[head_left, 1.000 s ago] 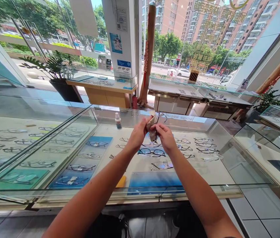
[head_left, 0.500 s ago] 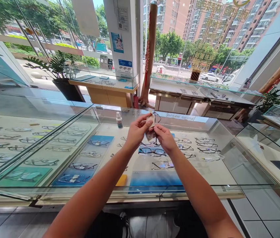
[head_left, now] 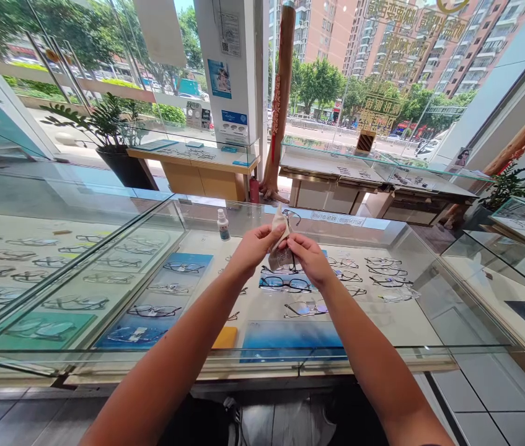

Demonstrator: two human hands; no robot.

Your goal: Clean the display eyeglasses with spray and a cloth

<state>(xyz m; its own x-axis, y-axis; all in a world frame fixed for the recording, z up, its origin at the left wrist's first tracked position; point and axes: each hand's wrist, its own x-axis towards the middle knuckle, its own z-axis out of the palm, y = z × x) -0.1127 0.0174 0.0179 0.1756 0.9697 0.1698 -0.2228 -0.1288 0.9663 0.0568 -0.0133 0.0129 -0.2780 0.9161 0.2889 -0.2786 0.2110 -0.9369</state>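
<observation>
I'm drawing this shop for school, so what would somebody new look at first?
Probably the left hand, holding a pale cloth, and the right hand, holding a pair of glasses, close together in the middle above the glass counter. Next might be the rows of eyeglass frames inside it. Behind, a tall wooden trunk stands by the window.

Glass display counter [head_left: 262,370], white bottle [head_left: 223,227] on top, eyeglasses [head_left: 286,284] inside

Held eyeglasses [head_left: 292,217]: partly behind cloth [head_left: 277,222]. Bottle label [head_left: 224,233], 9 o'clock of centre: illegibly small. 2 arms [head_left: 176,334] cropped, 6 o'clock.
</observation>
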